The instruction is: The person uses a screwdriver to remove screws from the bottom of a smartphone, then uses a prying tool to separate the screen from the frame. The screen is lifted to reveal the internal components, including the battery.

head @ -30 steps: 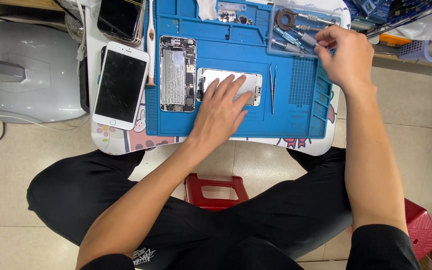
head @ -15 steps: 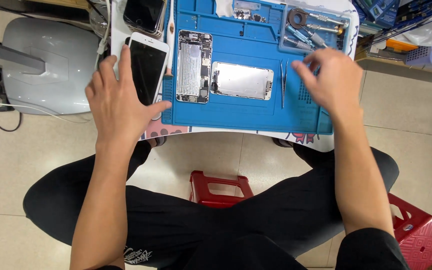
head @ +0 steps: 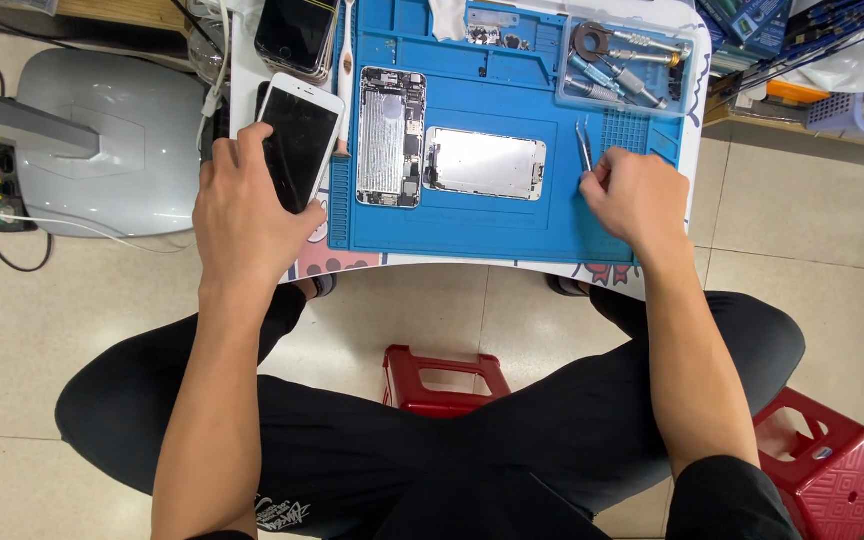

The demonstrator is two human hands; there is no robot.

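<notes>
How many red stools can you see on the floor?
2. One red stool stands between the person's legs, under the table edge. The other red stool is at the lower right, beside the right arm. More may be hidden.

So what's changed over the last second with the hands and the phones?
The left hand left the metal plate on the blue mat, swung left and took hold of the white phone at the mat's left edge. The right hand came down from the tool tray to the tweezers. The opened phone and plate stayed put.
</notes>
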